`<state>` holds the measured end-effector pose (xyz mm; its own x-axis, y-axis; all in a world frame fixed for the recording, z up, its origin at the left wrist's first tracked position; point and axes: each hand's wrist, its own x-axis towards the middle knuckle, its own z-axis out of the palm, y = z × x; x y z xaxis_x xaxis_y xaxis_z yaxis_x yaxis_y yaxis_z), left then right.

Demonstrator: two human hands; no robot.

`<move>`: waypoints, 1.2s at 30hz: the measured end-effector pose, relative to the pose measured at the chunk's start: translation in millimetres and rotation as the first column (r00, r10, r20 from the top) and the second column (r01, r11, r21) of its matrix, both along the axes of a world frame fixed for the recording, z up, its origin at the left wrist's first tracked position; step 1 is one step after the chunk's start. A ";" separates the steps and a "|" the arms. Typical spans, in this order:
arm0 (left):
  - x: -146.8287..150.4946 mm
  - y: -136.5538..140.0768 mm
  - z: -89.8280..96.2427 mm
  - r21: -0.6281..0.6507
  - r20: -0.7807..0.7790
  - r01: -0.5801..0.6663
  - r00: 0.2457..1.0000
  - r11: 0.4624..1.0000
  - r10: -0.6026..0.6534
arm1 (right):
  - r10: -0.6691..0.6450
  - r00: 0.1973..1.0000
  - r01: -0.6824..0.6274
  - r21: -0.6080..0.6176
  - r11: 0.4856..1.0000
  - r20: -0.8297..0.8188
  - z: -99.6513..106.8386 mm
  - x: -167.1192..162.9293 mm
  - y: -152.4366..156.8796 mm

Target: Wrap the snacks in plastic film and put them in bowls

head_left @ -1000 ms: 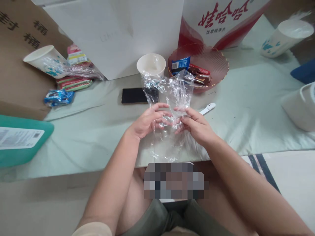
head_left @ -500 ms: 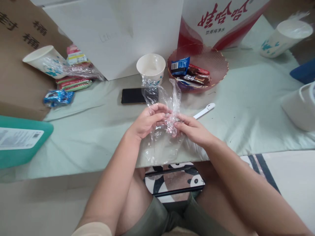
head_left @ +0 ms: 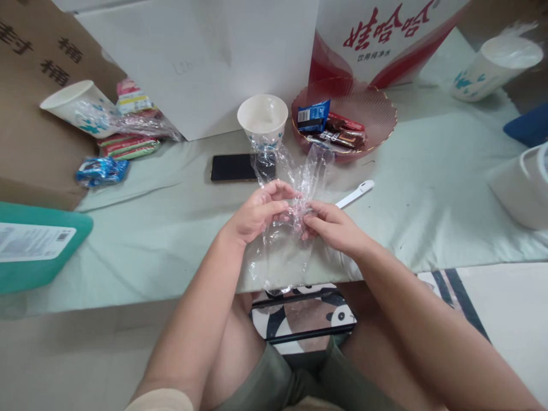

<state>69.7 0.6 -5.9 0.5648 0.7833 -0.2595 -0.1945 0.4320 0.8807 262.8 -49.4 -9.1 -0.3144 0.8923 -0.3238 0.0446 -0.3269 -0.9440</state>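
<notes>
Between my hands is a crumpled clear plastic bag (head_left: 286, 251), bunched at its middle, with its lower part hanging over the table's front edge. My left hand (head_left: 266, 211) pinches the bunched film from the left, fingers curled. From the other side my right hand (head_left: 331, 224) grips the same gathered part between thumb and fingers. Behind the bag lies a black phone (head_left: 231, 168), partly seen through the film. A white paper cup (head_left: 262, 117) stands just beyond it. To the right, a white utility knife (head_left: 356, 193) rests close to my right fingers.
A pink glass bowl (head_left: 381, 120) holds several wrapped snacks. Left are a tilted paper cup (head_left: 81, 108), blue packets (head_left: 101, 170) and a green container (head_left: 43, 245). White (head_left: 205, 63) and red-white boxes (head_left: 377, 51) stand behind. At right is another bagged cup (head_left: 492, 65) and a white container (head_left: 522, 185).
The bag's upper end has spread to the right, and its lower part hangs slightly further down. Both hands keep nearly the same place, with small finger shifts.
</notes>
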 end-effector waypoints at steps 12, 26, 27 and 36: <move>0.5 1.2 -0.2 0.049 -0.037 0.032 0.999 0.998 -0.030 | 0.020 1.000 -0.020 0.005 1.000 0.001 -4.5 -0.6 -1.4; 4.4 1.3 -1.6 0.039 -0.073 0.031 0.997 0.999 -0.028 | 0.059 0.994 -0.067 0.098 0.993 0.088 -8.5 1.7 -6.5; 4.7 1.5 -1.8 0.037 -0.073 0.032 0.997 0.999 -0.029 | 0.063 0.993 -0.072 0.102 0.992 0.098 -8.5 2.0 -6.6; 11.2 2.9 -2.0 0.065 -0.074 -0.050 0.996 0.997 0.055 | -0.061 0.998 0.061 -0.018 0.998 0.017 -5.6 6.0 -2.4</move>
<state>80.9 3.5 -7.9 0.5031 0.8276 -0.2488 -0.1477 0.3660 0.9188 268.8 -51.9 -14.7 -0.2542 0.9035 -0.3452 0.0400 -0.3468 -0.9371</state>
